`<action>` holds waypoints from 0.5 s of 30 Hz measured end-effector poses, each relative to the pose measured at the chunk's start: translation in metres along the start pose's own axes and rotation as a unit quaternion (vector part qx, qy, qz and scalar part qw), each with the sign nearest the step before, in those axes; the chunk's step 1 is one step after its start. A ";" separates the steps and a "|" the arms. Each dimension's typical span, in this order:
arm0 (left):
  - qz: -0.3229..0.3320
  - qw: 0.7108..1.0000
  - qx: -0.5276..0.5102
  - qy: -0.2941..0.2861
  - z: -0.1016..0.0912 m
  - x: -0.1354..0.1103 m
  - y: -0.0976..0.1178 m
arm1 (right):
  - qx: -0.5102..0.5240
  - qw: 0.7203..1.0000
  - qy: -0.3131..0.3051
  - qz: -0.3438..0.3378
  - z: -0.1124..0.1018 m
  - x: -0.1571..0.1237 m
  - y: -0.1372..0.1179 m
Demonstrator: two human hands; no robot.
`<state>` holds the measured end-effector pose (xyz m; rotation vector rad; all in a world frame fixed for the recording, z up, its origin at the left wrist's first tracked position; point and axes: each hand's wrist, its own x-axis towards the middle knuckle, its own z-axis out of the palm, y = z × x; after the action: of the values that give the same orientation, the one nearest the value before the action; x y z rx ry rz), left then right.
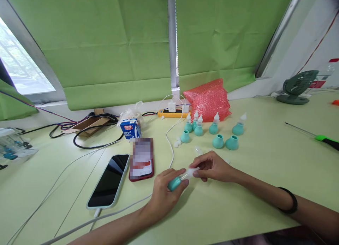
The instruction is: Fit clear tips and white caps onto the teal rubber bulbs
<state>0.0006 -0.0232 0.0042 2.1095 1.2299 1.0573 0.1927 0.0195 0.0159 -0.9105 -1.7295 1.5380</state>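
Observation:
My left hand (162, 193) is closed around the teal squeeze bulb (174, 184) of a nasal aspirator, its clear tube pointing right. At the tube's far end, my right hand (213, 167) pinches a whitish pointed tip (191, 172). Whether the tip is fully seated on the tube cannot be made out. Just behind the right fingers lies a loose clear piece (198, 150). Beyond the hands stand several assembled aspirators (213, 127) with teal bulbs and whitish tips. Bare teal bulbs (232, 143) with open necks stand among them, and small white pieces (177, 143) lie to their left.
Two phones, one pale-cased (109, 181) and one red-cased (142, 158), lie left of my hands beside a milk carton (130, 128). A white cable (172, 146) crosses the table. Behind are a power strip (173, 114) and pink bubble wrap (210, 102); rightward, a screwdriver (319, 137) and fan (299, 86).

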 end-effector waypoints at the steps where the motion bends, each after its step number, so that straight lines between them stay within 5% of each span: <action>1: 0.010 1.000 0.010 0.000 0.001 0.000 -0.001 | -0.006 1.000 -0.003 0.007 0.000 0.000 0.000; 15: 0.152 0.977 0.142 0.050 0.001 -0.001 0.001 | 0.023 0.998 -0.044 0.037 0.005 0.002 0.005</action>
<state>0.0018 -0.0241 0.0039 2.5554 1.1873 1.1879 0.1883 0.0187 0.0109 -0.9052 -1.7301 1.6826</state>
